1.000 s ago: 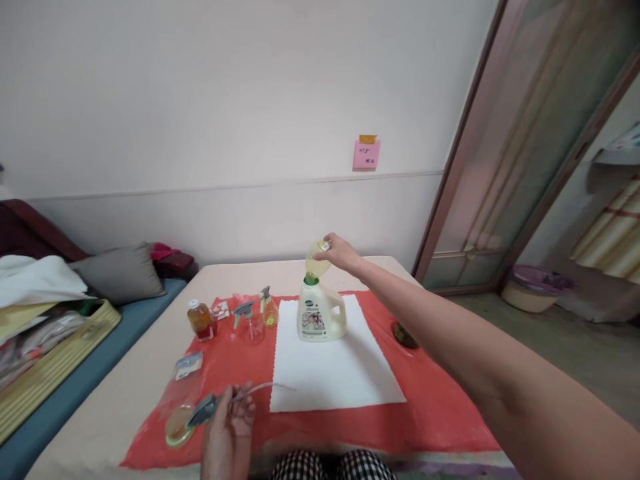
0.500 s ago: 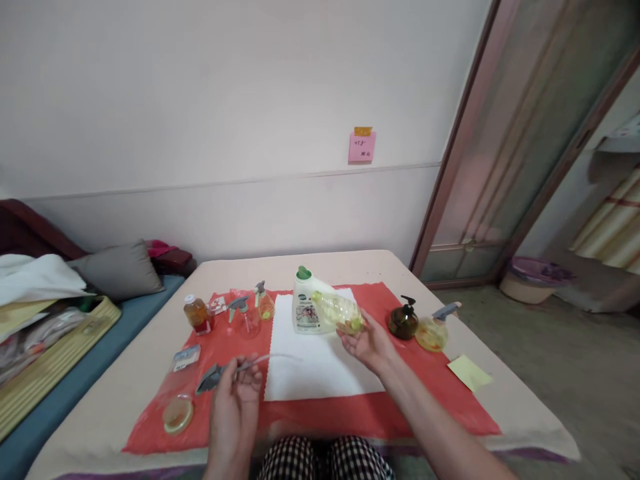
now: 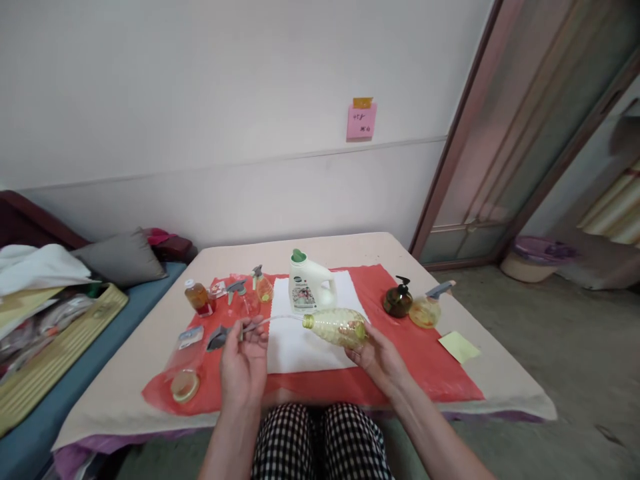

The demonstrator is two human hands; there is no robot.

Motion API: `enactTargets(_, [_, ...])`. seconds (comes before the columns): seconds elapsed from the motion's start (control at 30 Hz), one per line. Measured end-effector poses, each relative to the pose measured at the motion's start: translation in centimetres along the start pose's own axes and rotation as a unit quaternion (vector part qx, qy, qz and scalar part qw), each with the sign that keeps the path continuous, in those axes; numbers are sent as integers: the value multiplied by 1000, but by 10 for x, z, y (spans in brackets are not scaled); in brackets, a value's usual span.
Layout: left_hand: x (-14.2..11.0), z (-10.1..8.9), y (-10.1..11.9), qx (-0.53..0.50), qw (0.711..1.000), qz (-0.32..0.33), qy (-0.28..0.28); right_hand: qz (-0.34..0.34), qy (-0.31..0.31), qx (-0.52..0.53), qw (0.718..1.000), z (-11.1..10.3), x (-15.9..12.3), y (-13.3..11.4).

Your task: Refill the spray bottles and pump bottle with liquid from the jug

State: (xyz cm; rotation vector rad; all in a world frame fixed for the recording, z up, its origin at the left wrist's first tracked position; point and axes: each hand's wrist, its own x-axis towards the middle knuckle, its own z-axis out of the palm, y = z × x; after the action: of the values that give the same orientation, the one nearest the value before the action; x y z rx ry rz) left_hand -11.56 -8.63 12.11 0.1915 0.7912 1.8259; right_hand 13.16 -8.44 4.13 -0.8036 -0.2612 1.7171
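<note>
My left hand [image 3: 246, 353] is closed on a grey spray nozzle [image 3: 219, 338], whose thin clear dip tube points right. The tube's tip is at the mouth of a pale yellow, clear plastic bottle [image 3: 333, 327]; I cannot tell whether it is inside. My right hand [image 3: 377, 357] grips this bottle by its base, tilted on its side with the neck to the left. Just behind stands a cream detergent jug [image 3: 306, 287] with a green top, upright on a white sheet [image 3: 295, 357].
On the red cloth [image 3: 415, 377] stand a dark pump bottle [image 3: 398, 300] and a yellowish spray bottle [image 3: 425, 311] at right. At left are clear spray bottles [image 3: 247, 303], an amber bottle [image 3: 199, 298] and a round lidded jar [image 3: 185, 385]. A yellow note [image 3: 459, 347] lies at right.
The bottle has come down and level, its neck now turned toward my left hand. The dip tube has met the bottle's mouth. The view has tilted slightly down.
</note>
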Motion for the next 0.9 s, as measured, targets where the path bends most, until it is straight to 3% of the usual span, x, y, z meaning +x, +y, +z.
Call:
enactTargets(0.2, [-4, -3, -13, 38, 999, -13, -17, -5, -13, -9, 1000, 4, -5, 13])
enactTargets(0.4, [-11, -1, -30, 150, 988, -31, -17, -31, -32, -31, 999, 21, -15, 25])
enactTargets(0.53, [-15, 0, -38, 167, 984, -47, -36, -52, -59, -51, 996, 29, -22, 32])
enactTargets(0.73, [-18, 2, -42, 154, 986, -63, -20, -108, -62, -79, 989, 36, -31, 43])
enactTargets(0.9, [-18, -2, -44, 168, 983, -59, -52, -133, -66, -93, 984, 43, -40, 44])
